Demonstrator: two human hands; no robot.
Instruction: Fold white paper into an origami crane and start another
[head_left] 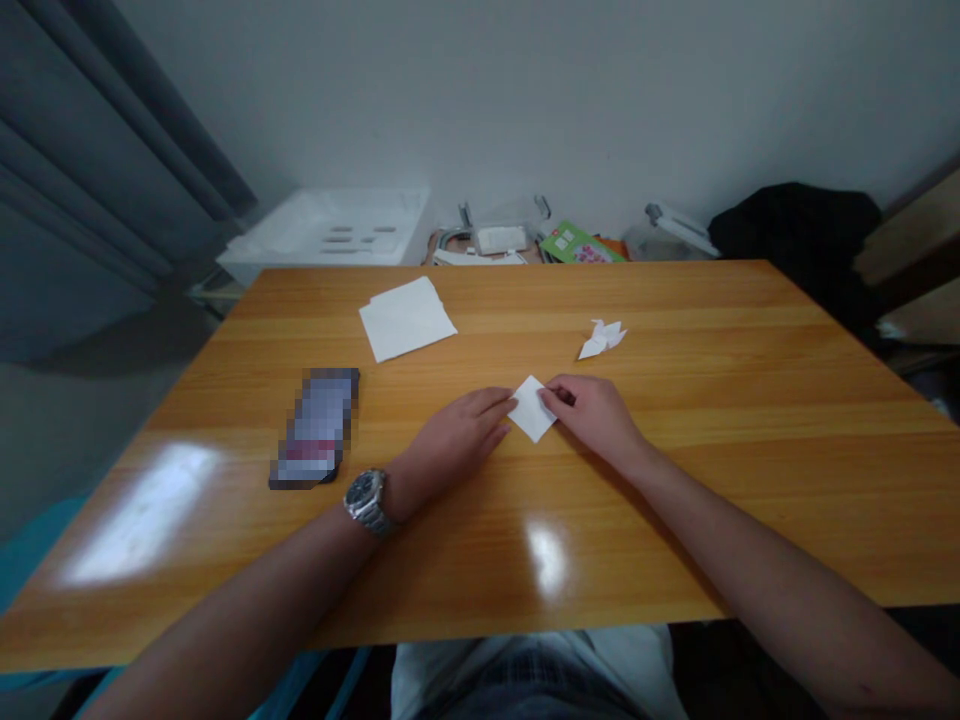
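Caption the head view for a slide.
Right hand pinches a small white paper square, left hand at its edge, folded paper bird beyond.

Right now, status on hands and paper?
Left hand at small white paper, left corner. Right hand pinching right corner. Paper bird beyond, clear of both hands.

Pixelation blurs the phone (316,428); the right hand (598,412) partly hides its paper (532,412).

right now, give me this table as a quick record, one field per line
left hand: at left corner of small folded paper
right hand: pinching its right side
beyond right hand: folded paper bird
far left: white sheets, overlapping
near left: phone, screen pixelated
left wrist: metal-band watch
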